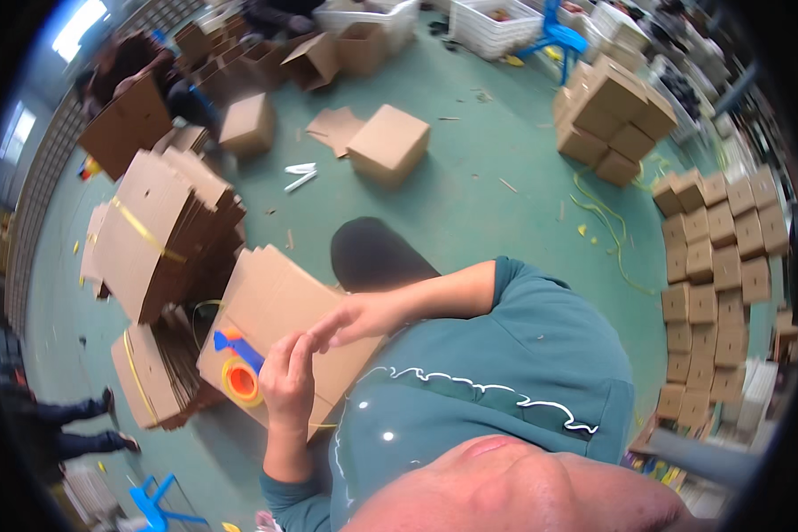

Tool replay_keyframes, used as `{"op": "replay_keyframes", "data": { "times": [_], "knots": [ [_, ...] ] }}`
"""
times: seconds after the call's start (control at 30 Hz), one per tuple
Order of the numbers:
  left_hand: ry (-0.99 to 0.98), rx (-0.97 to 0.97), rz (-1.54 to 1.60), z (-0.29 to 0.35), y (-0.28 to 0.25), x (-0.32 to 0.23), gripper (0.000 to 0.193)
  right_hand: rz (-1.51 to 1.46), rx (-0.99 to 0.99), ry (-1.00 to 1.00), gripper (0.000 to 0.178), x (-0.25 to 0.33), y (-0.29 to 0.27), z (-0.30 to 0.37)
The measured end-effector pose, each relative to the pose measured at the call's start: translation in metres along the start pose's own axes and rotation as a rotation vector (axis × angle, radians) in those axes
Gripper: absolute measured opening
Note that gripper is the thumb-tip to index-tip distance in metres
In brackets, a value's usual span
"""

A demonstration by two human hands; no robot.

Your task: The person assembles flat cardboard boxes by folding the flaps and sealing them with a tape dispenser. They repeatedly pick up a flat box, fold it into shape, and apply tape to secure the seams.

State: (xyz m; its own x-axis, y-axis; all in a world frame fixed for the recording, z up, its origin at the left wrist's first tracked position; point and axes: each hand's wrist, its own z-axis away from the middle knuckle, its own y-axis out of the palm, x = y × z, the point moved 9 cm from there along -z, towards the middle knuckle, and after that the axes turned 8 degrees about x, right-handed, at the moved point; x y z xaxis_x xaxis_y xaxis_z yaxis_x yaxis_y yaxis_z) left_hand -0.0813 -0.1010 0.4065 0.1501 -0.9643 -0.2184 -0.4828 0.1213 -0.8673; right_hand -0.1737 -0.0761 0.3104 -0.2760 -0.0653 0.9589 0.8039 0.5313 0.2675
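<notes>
My left hand [287, 379] is raised over a stack of flat brown cardboard [279, 297], its fingers curled together. What they hold, if anything, is hidden. My right hand [350, 321] reaches in from the right with fingers stretched out, and its fingertips meet those of the left. Beside the left hand, a blue tape dispenser [246, 353] with a yellow-orange roll of tape [241, 381] appears to lie on the cardboard. Part of the dispenser passes behind the left hand, so whether they touch cannot be told.
Strapped bundles of flattened cartons [142, 222] stand to the left. A closed carton [388, 144] sits on the green floor ahead. Stacked cartons [616, 111] and a wall of small boxes [714, 284] line the right. Another person [133, 66] handles cardboard at the far left; blue stools [155, 505] stand about.
</notes>
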Motion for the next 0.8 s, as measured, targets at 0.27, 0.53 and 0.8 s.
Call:
{"op": "replay_keyframes", "data": {
  "times": [0.27,0.53,0.8],
  "knots": [
    [0.285,0.224,0.179,-0.044,0.03,-0.057,0.014,0.106,-0.336,-0.132,0.049,0.004,0.01,0.084],
    [0.243,0.265,0.157,-0.051,0.042,-0.056,0.006,0.215,-0.383,-0.065,0.048,0.015,0.009,0.091],
    [0.43,0.105,-0.085,-0.057,0.034,-0.074,0.012,-0.527,-0.441,-0.126,0.046,0.0,-0.001,0.099]
  ]
}}
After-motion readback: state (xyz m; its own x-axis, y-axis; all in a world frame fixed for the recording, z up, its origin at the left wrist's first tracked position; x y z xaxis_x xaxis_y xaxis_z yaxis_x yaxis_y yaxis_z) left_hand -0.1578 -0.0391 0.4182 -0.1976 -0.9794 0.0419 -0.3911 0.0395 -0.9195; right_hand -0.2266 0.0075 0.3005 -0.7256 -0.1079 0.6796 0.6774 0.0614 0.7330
